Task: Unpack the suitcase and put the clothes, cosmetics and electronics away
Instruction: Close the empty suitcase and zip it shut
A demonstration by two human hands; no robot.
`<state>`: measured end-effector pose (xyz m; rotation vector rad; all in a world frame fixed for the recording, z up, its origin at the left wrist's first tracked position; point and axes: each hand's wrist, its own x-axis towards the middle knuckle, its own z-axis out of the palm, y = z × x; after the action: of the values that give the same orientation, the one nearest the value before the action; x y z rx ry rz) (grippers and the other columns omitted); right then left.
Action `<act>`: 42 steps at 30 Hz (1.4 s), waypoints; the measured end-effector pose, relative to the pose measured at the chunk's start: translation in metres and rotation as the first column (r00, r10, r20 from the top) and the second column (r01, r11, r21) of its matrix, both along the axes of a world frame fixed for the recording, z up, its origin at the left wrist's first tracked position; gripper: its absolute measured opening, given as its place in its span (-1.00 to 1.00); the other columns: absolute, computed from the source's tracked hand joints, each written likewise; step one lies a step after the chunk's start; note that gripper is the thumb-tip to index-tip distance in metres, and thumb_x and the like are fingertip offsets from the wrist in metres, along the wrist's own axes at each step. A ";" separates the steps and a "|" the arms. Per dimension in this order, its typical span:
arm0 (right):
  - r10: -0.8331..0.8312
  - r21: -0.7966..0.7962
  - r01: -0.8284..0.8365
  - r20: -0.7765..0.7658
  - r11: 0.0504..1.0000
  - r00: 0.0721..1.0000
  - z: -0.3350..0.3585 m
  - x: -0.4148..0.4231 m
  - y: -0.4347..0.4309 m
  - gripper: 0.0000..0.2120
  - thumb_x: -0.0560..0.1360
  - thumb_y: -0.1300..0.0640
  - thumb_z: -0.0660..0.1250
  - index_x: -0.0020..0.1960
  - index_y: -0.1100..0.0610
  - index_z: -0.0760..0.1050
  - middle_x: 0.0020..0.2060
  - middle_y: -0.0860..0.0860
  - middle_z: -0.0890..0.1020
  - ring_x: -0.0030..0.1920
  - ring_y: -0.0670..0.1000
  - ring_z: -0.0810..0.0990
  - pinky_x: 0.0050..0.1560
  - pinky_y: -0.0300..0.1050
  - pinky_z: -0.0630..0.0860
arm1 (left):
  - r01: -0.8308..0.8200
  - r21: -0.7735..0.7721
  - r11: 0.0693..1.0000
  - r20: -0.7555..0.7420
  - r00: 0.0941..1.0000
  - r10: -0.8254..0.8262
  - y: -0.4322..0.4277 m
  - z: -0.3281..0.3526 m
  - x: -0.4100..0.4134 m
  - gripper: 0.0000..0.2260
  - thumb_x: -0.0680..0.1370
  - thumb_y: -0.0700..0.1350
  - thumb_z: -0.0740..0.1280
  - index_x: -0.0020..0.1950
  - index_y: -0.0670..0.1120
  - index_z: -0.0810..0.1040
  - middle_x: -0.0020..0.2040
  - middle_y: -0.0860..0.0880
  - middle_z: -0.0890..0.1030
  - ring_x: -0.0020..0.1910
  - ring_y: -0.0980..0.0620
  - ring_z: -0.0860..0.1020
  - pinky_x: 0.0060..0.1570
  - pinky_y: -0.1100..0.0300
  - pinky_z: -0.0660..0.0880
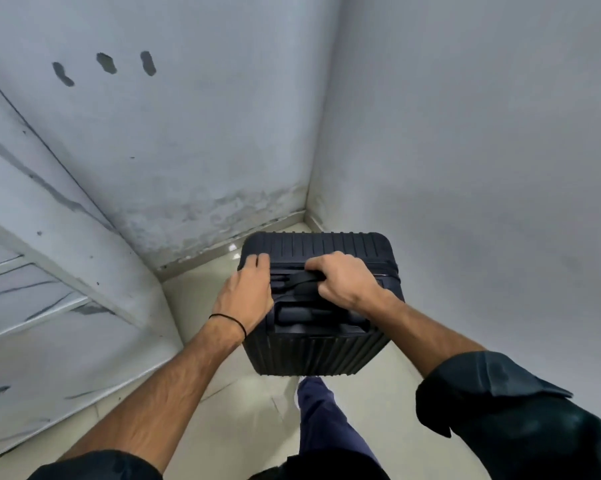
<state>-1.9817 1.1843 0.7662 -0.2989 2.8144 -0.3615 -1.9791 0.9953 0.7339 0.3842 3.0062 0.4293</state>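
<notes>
The upright suitcase (326, 355) stands right beneath both hands; the right hand (344, 278) grips its handle (302, 280), the left hand (247, 292) presses its top.

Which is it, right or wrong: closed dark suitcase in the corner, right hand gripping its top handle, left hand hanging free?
Wrong on one point. The head view shows the left hand resting on the top left edge of the suitcase, not hanging free. Otherwise right: closed, in the corner, right hand gripping the top handle.

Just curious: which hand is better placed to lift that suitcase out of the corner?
Probably the right hand: it curls round the top handle of the suitcase, while the left hand only rests on top.
</notes>
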 end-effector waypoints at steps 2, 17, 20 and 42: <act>0.025 -0.049 -0.023 0.057 0.999 0.998 -0.018 -0.052 0.006 -0.62 0.37 0.21 0.26 0.13 -0.04 0.59 -0.03 0.06 0.70 0.01 0.20 0.62 0.00 0.02 0.56 | -0.102 -0.019 0.995 0.062 0.993 0.103 0.007 -0.014 -0.042 -0.62 0.50 -0.27 0.23 0.32 -0.17 0.35 0.33 -0.17 0.42 0.02 -0.29 0.57 -0.02 -0.11 0.51; 0.165 -0.157 -0.126 0.264 0.980 0.950 -0.129 -0.294 -0.035 -0.57 0.44 0.23 0.28 0.25 -0.08 0.55 0.05 0.05 0.69 0.06 0.18 0.63 0.07 0.05 0.56 | -0.163 -0.098 0.982 0.350 0.918 0.187 -0.003 -0.129 -0.235 -0.27 0.56 -0.19 0.28 0.60 0.08 -0.06 0.62 0.02 -0.06 0.58 -0.09 -0.12 0.52 -0.18 0.00; 0.136 -0.147 -0.096 0.288 0.984 0.948 -0.159 -0.328 -0.043 -0.65 0.47 0.25 0.26 0.17 -0.06 0.57 -0.02 0.03 0.69 -0.01 0.16 0.64 0.04 0.06 0.59 | -0.180 -0.075 0.981 0.380 0.904 0.195 -0.016 -0.163 -0.265 -0.24 0.55 -0.20 0.29 0.59 0.13 -0.08 0.61 0.03 -0.06 0.58 -0.12 -0.09 0.49 -0.24 0.04; 0.192 -0.069 -0.179 0.332 0.981 0.924 -0.296 -0.421 -0.067 -0.72 0.50 0.29 0.28 0.14 0.05 0.56 0.04 0.04 0.66 0.06 0.14 0.60 0.13 0.02 0.44 | -0.238 -0.078 0.968 0.410 0.878 0.248 -0.046 -0.305 -0.339 -0.17 0.49 -0.27 0.31 0.60 0.12 -0.09 0.61 0.09 -0.10 0.58 -0.12 -0.18 0.39 -0.29 0.17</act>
<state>-2.4030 1.1172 0.4699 -0.4609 2.4219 -0.3818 -2.3178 0.9497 0.4292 -0.0878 2.6373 0.4266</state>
